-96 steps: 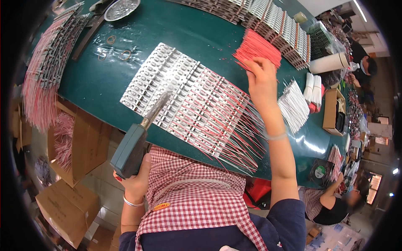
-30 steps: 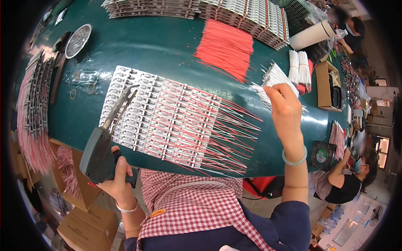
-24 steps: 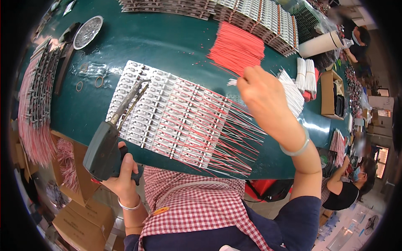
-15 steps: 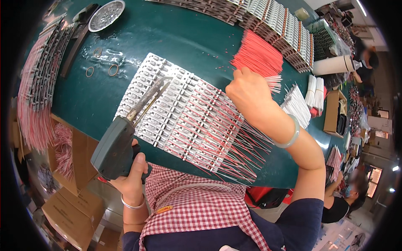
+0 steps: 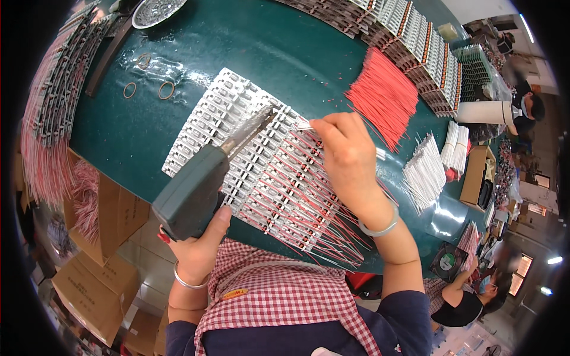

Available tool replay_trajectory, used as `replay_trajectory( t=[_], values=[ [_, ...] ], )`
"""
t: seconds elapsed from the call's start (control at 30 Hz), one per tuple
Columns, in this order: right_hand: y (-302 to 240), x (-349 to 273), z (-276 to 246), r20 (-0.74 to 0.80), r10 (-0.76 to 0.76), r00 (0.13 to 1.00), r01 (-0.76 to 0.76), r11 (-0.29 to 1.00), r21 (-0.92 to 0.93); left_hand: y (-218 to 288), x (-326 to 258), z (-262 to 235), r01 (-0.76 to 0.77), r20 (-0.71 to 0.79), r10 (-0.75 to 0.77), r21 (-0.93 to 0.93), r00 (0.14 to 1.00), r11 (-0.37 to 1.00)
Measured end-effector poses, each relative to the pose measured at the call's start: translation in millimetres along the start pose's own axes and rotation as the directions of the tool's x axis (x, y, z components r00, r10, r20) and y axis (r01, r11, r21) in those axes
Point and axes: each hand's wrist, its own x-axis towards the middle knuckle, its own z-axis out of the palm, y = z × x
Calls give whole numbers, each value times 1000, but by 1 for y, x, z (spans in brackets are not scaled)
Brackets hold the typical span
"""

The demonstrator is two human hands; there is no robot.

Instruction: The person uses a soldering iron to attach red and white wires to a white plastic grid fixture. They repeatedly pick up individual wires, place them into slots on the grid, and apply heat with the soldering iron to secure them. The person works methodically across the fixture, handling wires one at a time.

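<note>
Your right hand (image 5: pixel 347 157) covers part of the white strips (image 5: pixel 255 154), and what its pinched fingertips hold is too thin to make out, perhaps a white wire. Your left hand (image 5: pixel 199 246) is clamped around the grey gun (image 5: pixel 196 190), its metal tip resting on the strips mid-table. Brown boxes (image 5: pixel 98 279) sit low at your left, partly cut off. The strips lie in rows on the green table (image 5: pixel 237 53), red wires trailing toward you. A red wire bundle (image 5: pixel 383 95) lies beyond, well apart.

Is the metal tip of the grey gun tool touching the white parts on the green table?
Cannot tell. In the head view the tool tip overlaps the white parts; no gap or contact shows.
</note>
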Motion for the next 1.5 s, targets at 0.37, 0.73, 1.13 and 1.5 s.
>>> replay_trajectory(
  t=[0.37,0.73,1.13,1.5],
  values=[
    [-3,-14,20,-25,-29,999,30,1000,4,4,6,19,-217,160,176,290,971,932],
    [-3,-14,19,-18,-42,999,42,999,16,7,13,29,-314,216,253,325,943,892],
    [-4,-13,19,-18,-56,998,56,998,-17,7,12,30,-367,226,300,373,927,852],
    [-5,-14,20,-25,-51,998,50,998,-33,-2,3,19,-322,150,287,330,946,887]
  ],
)
